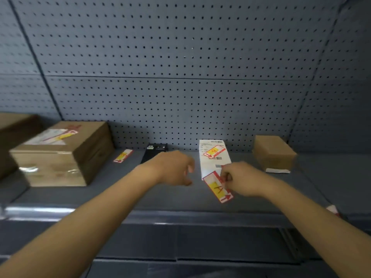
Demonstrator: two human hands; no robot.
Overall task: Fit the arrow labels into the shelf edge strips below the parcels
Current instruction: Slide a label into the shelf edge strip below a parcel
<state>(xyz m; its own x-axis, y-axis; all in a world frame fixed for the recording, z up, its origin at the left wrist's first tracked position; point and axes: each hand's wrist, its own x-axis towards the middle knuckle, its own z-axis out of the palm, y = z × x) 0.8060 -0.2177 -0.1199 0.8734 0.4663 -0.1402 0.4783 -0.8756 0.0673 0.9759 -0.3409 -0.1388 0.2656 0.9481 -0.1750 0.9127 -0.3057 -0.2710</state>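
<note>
Right hand [239,180] pinching red-bordered yellow-and-white arrow label [217,186] at frame centre, likely lifted for the grey shelf edge strip [160,217] below; left hand [176,167] loosely curled, empty.

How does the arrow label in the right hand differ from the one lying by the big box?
The held label is pinched by the right hand above the shelf; the loose label lies flat beside the big box, untouched. The held one looks larger, being nearer the camera. Both are red-bordered with a yellow patch and a red arrow.

red-bordered yellow arrow label [218,186], tilted, above shelf
</note>
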